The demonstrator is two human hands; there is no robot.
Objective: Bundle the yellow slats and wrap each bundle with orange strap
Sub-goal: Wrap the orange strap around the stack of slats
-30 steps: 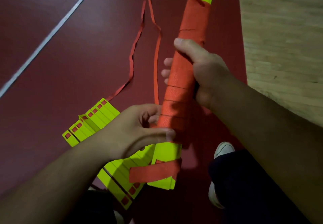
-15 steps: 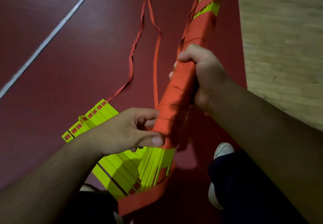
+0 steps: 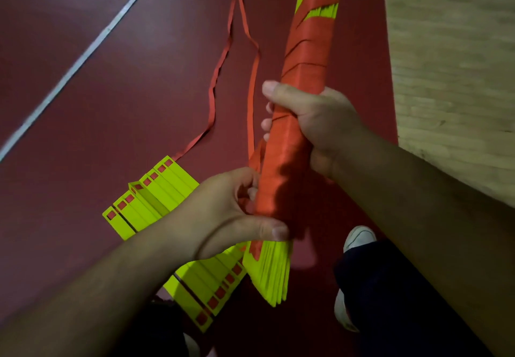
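A long bundle of yellow slats [image 3: 271, 270] runs from the lower middle up to the top edge, most of its length covered by wound orange strap [image 3: 306, 50]. My right hand [image 3: 317, 125] grips the wrapped bundle at mid-length, thumb across the top. Lower down, my left hand [image 3: 225, 211] grips the bundle near the end of the wrap, thumb pressed on the strap. Bare yellow slat ends fan out below it. More yellow slats [image 3: 156, 197] with small orange squares lie flat on the floor under my left forearm.
Two loose runs of orange strap [image 3: 223, 58] trail across the dark red floor [image 3: 111, 119] toward the top. A white line crosses the floor at left. Pale wooden flooring [image 3: 451, 64] lies to the right. A white shoe [image 3: 358, 239] and dark trouser leg sit at lower right.
The bundle has turned in my hands and its lower end shifted; the loose orange strap end that hung below the slat ends is no longer visible. My left thumb now presses lower on the wrap.
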